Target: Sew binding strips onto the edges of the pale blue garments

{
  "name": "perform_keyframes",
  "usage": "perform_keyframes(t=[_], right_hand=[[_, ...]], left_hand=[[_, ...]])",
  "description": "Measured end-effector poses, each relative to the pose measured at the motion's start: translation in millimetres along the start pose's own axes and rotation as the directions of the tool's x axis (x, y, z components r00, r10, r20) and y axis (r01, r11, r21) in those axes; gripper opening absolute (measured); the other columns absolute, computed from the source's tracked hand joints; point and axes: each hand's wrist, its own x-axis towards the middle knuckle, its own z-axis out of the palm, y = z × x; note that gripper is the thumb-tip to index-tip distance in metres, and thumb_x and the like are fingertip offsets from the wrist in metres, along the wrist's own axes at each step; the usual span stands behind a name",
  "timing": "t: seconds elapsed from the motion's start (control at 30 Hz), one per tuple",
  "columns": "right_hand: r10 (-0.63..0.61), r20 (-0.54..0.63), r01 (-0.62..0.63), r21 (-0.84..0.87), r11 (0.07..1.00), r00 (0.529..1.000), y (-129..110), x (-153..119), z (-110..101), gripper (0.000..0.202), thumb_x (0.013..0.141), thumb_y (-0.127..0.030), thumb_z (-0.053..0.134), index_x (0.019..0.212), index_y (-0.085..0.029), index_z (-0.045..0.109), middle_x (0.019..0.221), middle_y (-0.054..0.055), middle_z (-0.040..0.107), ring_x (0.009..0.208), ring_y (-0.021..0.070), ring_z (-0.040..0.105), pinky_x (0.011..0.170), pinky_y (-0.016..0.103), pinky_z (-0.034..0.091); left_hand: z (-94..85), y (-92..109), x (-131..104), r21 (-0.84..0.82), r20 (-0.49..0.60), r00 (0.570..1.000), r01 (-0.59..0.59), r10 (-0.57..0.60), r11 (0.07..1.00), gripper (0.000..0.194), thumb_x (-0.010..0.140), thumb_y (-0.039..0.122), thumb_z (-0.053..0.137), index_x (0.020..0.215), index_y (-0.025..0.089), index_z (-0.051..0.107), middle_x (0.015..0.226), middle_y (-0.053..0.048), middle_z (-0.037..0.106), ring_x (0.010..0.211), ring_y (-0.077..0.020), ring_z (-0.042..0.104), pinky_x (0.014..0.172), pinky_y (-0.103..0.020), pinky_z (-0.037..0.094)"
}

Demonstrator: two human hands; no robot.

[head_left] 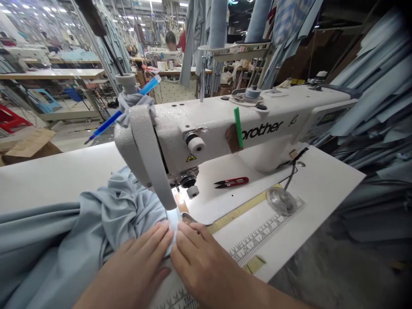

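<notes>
A white sewing machine stands on the white table, its needle area lit. Light blue fabric lies bunched to the left of the needle and runs under the machine head. On the fabric just in front of the needle area rests my left hand, its fingers together and pressing the cloth. My right hand is beside it, fingertips close to the left ones, fingers bent onto the fabric edge. Whether either hand pinches the cloth is hard to see.
Red thread snips lie right of the needle. Farther right are a clear round bobbin case and a printed ruler. A blue pen sticks out from the machine head. A person sits in the background.
</notes>
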Motion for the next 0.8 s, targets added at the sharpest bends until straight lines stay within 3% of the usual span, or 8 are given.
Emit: perform_keyframes(t=[0.23, 0.33, 0.4, 0.57, 0.67, 0.8], right_hand=[[-0.038, 0.162, 0.02, 0.114, 0.993, 0.986, 21, 22, -1, 0.017, 0.09, -0.002, 0.051, 0.101, -0.008, 0.062, 0.097, 0.011, 0.063, 0.101, 0.0282, 0.059, 0.112, 0.045, 0.04], [-0.038, 0.24, 0.004, 0.137, 0.991, 0.97, 24, 25, -1, 0.018, 0.085, -0.001, 0.054, 0.1, -0.009, 0.06, 0.1, 0.012, 0.063, 0.098, 0.0286, 0.057, 0.108, 0.046, 0.044], [-0.013, 0.259, -0.029, 0.155, 0.987, 0.966, 23, 23, 0, 0.016, 0.088, -0.002, 0.052, 0.1, -0.01, 0.06, 0.103, 0.012, 0.063, 0.102, 0.0282, 0.057, 0.105, 0.044, 0.048], [0.051, 0.115, -0.072, 0.185, 0.98, 0.992, 18, 9, 9, 0.027, 0.098, -0.004, 0.043, 0.122, -0.004, 0.055, 0.124, 0.019, 0.064, 0.129, 0.0266, 0.051, 0.114, 0.042, 0.044], [0.089, 0.017, -0.091, 0.261, 0.961, 0.996, 18, 4, 13, 0.029, 0.102, -0.007, 0.04, 0.128, -0.006, 0.052, 0.131, 0.019, 0.062, 0.133, 0.0256, 0.051, 0.112, 0.042, 0.048], [0.133, 0.005, -0.126, 0.356, 0.926, 0.991, 19, 3, 20, 0.031, 0.107, -0.011, 0.034, 0.131, -0.011, 0.053, 0.135, 0.016, 0.061, 0.136, 0.0239, 0.05, 0.114, 0.042, 0.046]], left_hand=[[-9.9, -15, 30, 0.203, 0.001, 0.996, -0.083, 0.085, 0.976, 0.052, 0.106, 0.024, 0.022, 0.107, 0.018, 0.073, 0.109, -0.005, 0.079, 0.095, -0.0175, 0.077, 0.07, -0.027, 0.059], [-4.0, -21, 28, 0.218, 0.023, 0.998, -0.061, 0.057, 0.974, 0.049, 0.105, 0.021, 0.024, 0.11, 0.015, 0.072, 0.113, -0.007, 0.078, 0.099, -0.0184, 0.076, 0.073, -0.028, 0.059], [0.6, -22, 24, 0.18, 0.033, 0.999, -0.027, 0.022, 0.983, 0.043, 0.104, 0.024, 0.029, 0.117, 0.015, 0.069, 0.12, -0.007, 0.075, 0.106, -0.019, 0.074, 0.079, -0.03, 0.058], [7.0, -19, 14, 0.102, 0.052, 0.995, 0.084, -0.09, 0.991, 0.039, 0.103, 0.026, 0.037, 0.132, 0.013, 0.059, 0.133, -0.01, 0.069, 0.116, -0.0215, 0.069, 0.09, -0.034, 0.054], [8.0, -15, 11, 0.057, 0.068, 0.993, 0.097, -0.101, 0.994, 0.039, 0.103, 0.024, 0.039, 0.135, 0.01, 0.055, 0.134, -0.013, 0.067, 0.118, -0.0251, 0.067, 0.091, -0.037, 0.055], [10.8, -11, 8, 0.03, 0.119, 0.984, 0.131, -0.133, 0.991, 0.04, 0.101, 0.02, 0.04, 0.138, 0.01, 0.053, 0.137, -0.014, 0.065, 0.124, -0.0277, 0.064, 0.092, -0.04, 0.057]])
